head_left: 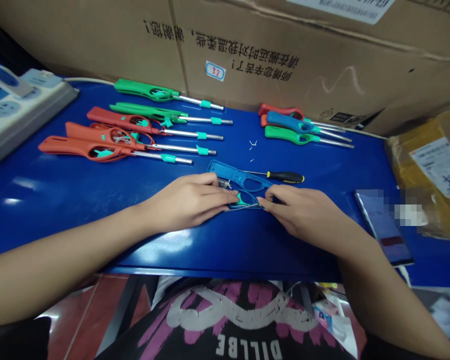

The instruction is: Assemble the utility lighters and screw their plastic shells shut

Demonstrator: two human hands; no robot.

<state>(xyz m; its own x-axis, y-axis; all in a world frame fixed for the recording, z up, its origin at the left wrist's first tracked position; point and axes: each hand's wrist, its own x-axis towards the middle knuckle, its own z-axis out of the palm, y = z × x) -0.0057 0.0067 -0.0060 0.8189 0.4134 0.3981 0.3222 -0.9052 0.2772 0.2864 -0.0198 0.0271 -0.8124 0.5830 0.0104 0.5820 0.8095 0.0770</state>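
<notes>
Both hands are pinching a flat blue plastic lighter shell (243, 187) lying on the glossy blue tabletop (60, 200): left hand (187, 202) fingers pressed together along its edge, right hand (303, 212) fingers pinching its teal trigger. A black-handled screwdriver (281, 176) is lying just behind the shell.

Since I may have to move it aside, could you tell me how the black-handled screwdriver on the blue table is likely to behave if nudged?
The screwdriver looks round-handled and lies flat on the glossy blue table, so it would probably roll or slide easily. Its thin metal shaft suggests it is stiff, and it seems light for its length.
</notes>
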